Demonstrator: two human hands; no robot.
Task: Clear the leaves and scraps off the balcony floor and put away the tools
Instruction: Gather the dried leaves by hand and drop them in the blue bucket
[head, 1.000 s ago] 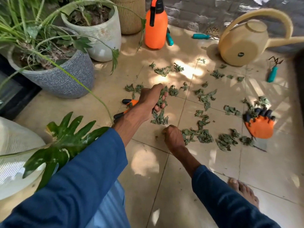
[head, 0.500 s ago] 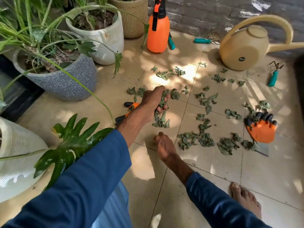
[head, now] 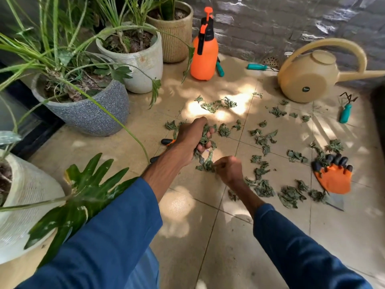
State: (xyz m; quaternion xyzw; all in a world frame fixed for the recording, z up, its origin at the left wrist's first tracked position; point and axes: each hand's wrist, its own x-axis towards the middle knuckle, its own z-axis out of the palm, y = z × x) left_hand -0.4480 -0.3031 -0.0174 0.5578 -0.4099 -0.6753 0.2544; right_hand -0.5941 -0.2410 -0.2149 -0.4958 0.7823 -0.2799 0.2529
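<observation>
Four plant pots (head: pixel 87 113) stand at left; also three teal-handled tools (head: pixel 344 113), one orange spray bottle (head: pixel 204 57), one watering can (head: pixel 306 80), one clawed glove (head: pixel 333 178).

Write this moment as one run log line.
left hand: holds leaves | right hand: at leaf pile | glove: on floor

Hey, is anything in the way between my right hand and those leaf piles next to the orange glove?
Nothing visible. From the right hand to the leaf piles there is only tile and loose leaves. The glove lies just beyond them, a metal blade beside it.
</observation>
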